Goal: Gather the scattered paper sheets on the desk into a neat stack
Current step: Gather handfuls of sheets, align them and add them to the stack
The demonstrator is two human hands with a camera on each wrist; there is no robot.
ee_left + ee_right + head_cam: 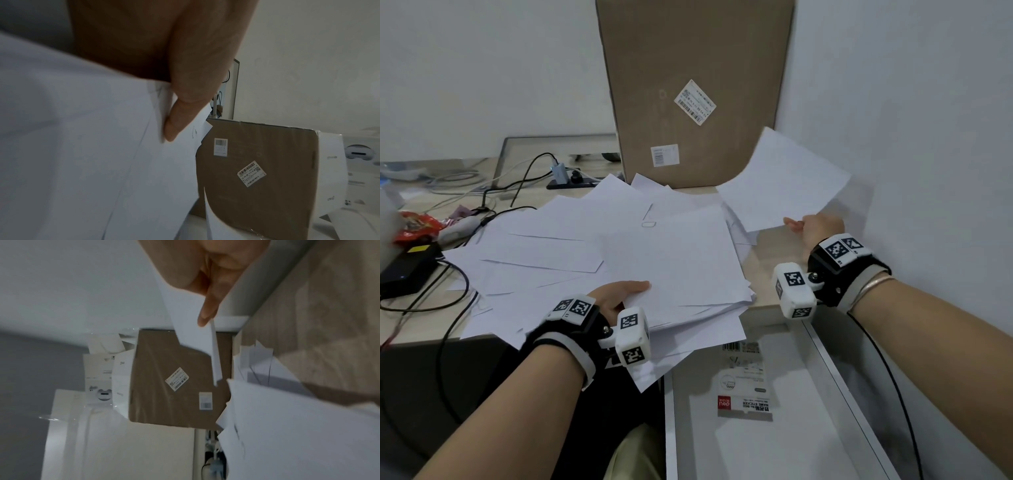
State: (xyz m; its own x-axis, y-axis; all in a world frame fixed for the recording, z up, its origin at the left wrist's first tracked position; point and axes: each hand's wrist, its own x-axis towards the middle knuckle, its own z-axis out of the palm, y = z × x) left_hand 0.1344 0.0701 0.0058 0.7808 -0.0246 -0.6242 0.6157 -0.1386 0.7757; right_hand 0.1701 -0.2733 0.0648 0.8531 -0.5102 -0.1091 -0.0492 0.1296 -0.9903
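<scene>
Nearest, the left hand (616, 298) grips the ragged stack (671, 274) overhanging the desk (424, 205) edge, so sheets may slide off while the right hand (813, 229) pinches a lifted sheet (784, 185).

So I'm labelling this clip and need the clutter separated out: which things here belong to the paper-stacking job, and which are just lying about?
Part of the job:
- loose white paper sheets spread on the desk
- white paper stack gripped by the left hand
- single white sheet lifted by the right hand

Just lying about:
- tall brown cardboard box
- black power brick
- red snack wrapper
- black cables
</scene>
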